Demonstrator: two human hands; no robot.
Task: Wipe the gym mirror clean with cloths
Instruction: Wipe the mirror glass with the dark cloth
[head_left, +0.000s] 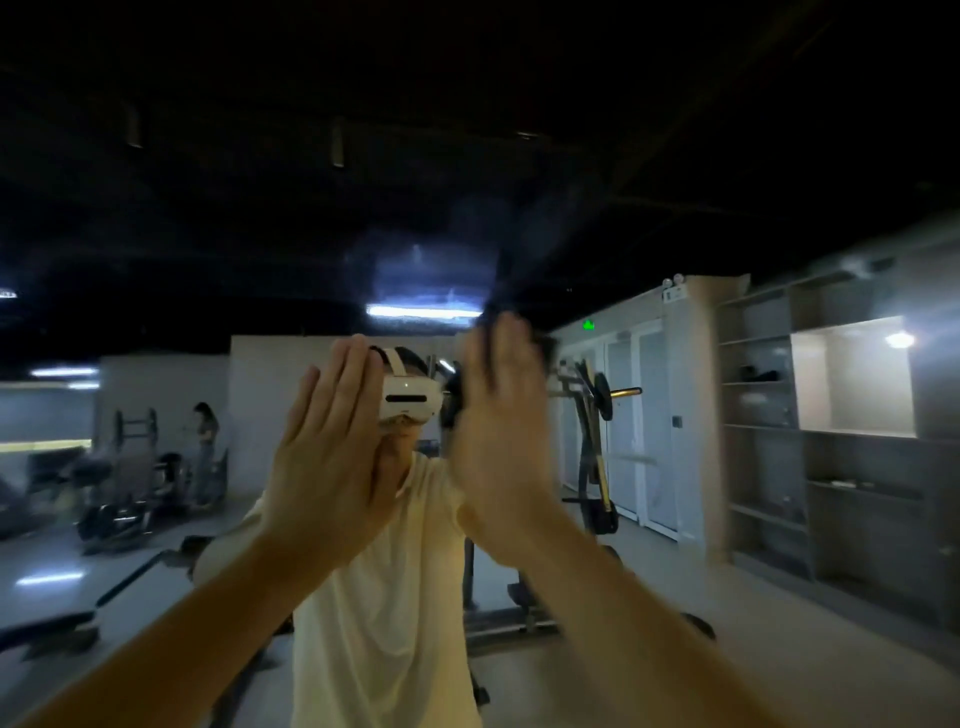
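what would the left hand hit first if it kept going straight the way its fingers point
Most likely the mirror: the left hand is raised flat, fingers pointing up and forward at the glass, with nothing visible between. Depth is unclear, so it may already be touching.

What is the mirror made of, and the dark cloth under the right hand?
The mirror seems to be glass with a glossy finish: it reflects the room and shows hazy smears. The dark cloth pressed by the right hand looks like soft fabric, but blur hides its weave.
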